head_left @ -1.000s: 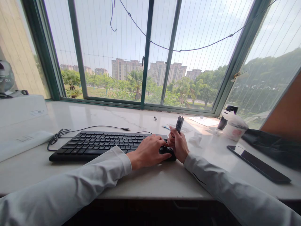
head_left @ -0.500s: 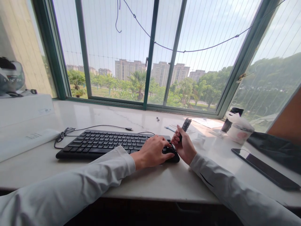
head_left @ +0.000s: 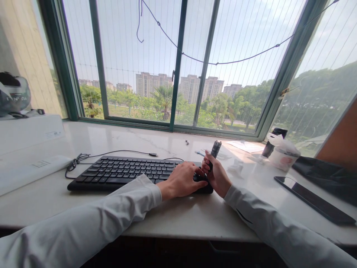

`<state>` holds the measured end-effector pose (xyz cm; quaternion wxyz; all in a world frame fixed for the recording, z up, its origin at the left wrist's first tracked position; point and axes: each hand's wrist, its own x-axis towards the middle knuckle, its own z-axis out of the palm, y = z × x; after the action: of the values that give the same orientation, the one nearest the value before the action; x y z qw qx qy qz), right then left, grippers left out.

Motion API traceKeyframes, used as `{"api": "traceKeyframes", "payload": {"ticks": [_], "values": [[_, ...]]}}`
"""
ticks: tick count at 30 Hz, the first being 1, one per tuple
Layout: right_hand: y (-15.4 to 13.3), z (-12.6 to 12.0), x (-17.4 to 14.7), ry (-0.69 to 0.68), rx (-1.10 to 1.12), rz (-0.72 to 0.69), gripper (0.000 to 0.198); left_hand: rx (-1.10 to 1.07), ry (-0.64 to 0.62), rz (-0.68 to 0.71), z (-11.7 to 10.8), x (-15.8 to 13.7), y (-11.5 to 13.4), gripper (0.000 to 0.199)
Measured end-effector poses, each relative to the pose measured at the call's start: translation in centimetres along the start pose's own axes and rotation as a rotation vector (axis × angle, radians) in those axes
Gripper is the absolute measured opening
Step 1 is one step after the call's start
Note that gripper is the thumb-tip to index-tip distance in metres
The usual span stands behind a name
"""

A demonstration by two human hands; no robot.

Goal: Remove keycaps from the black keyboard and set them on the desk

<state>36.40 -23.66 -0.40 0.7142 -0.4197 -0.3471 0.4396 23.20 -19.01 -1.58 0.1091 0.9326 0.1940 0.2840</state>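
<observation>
A black keyboard (head_left: 122,172) lies on the white counter, its right end under both hands. My left hand (head_left: 182,180) rests over that end from the near side, palm down. Its thumb is stretched along the keys and stands apart from the bent fingers, whose tips are partly hidden. Just right of it, my right hand (head_left: 217,176) is closed around a short black tool with a ridged, split top (head_left: 215,149). The tool points up out of the fist; its lower part is hidden in the fingers. The right fist is at the keyboard's right edge.
A cable with a USB plug (head_left: 153,154) lies behind the keyboard. To the right are a dark phone-like slab (head_left: 312,199), a bagged tub (head_left: 284,154) and black cloth (head_left: 326,178). A white packet (head_left: 36,169) and a white box (head_left: 30,130) with a helmet stand left.
My right hand and the black tool have shifted slightly left, and the tool is more tilted. My left hand stays in nearly the same place on the keyboard.
</observation>
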Motion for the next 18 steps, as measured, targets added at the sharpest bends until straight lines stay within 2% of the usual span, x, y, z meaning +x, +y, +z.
{"api": "traceKeyframes", "payload": {"ticks": [8, 18], "values": [[0.36, -0.31, 0.15, -0.019, 0.02, -0.035, 0.047, -0.044, -0.016, -0.033, 0.03, 0.11, 0.0, 0.027], [0.71, -0.19, -0.07, -0.061, -0.092, -0.129, 0.046, -0.142, -0.058, -0.008, 0.09, 0.16, -0.28, 0.027]]}}
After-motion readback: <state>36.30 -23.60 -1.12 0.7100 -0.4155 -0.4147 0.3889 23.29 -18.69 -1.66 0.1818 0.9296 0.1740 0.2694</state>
